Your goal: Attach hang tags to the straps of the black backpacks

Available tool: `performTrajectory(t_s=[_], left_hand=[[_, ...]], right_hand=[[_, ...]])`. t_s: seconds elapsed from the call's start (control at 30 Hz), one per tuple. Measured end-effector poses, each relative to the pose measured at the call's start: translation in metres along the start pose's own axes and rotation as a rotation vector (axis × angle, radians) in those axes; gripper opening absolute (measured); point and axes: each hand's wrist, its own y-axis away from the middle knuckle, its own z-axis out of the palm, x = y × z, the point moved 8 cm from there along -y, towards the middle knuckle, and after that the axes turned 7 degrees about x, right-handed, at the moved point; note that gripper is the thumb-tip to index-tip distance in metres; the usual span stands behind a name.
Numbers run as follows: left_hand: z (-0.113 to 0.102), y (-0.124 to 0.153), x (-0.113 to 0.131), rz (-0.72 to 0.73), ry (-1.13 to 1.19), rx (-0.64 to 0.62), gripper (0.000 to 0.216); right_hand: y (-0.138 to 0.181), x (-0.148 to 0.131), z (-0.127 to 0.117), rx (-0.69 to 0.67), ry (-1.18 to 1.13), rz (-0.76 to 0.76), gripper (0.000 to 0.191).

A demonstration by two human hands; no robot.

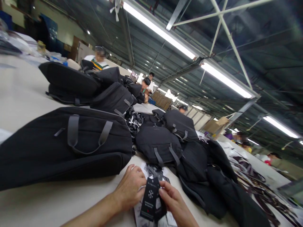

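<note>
A black hang tag (pixel 149 200) with a white snowflake-like mark and small print is between my two hands, low in the head view. My left hand (pixel 130 187) is closed at the tag's left edge, with its fingertips partly hidden. My right hand (pixel 174 197) pinches the tag's right edge between thumb and fingers. Beneath and behind it lie more black tags (pixel 155 170) and whitish printed pieces on the pale table (pixel 99 197). Just beyond them rests a black bag (pixel 157 143) with grey strap handles.
A large black bag (pixel 99 127) with a grey handle lies at the left, with more bags (pixel 73 78) stacked behind. Black bags (pixel 213 176) also pile up at the right. Dark straps (pixel 258 189) cover the far right table. Several people work farther back.
</note>
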Motion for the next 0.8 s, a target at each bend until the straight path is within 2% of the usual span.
performTrajectory(t_s=[0.1,0.2,0.27,0.33,0.4,0.5,0.67,0.7,0.8], left_hand=[[0.002,0.002,0.001,-0.014,-0.001,0.002,0.009],[0.004,0.005,0.002,-0.023,0.003,-0.004,0.011],[0.005,0.006,0.001,-0.025,0.005,-0.020,0.010],[0.006,0.006,-0.004,-0.024,0.003,-0.044,0.014],[0.009,0.005,-0.009,-0.017,0.000,-0.077,0.012],[0.016,0.003,-0.018,-0.005,-0.007,-0.118,0.009],[0.023,0.000,-0.032,-0.013,-0.025,-0.130,0.014],[0.024,0.000,-0.034,-0.016,-0.025,-0.127,0.013],[0.026,-0.001,-0.035,-0.026,-0.019,-0.110,0.013]], right_hand=[[-0.004,0.014,0.005,0.104,-0.025,0.057,0.066],[-0.002,0.007,0.014,0.158,0.055,0.018,0.076],[0.001,-0.004,0.019,0.116,0.093,0.000,0.074],[0.003,-0.012,0.016,0.078,0.023,0.040,0.062],[0.002,-0.015,0.005,0.077,-0.121,0.077,0.047],[-0.003,-0.012,-0.013,0.123,-0.288,0.074,0.049],[-0.003,0.006,-0.020,0.101,-0.232,0.118,0.049],[-0.002,0.005,-0.029,0.135,-0.249,0.086,0.048],[0.004,-0.002,-0.072,0.350,-0.333,0.010,0.053]])
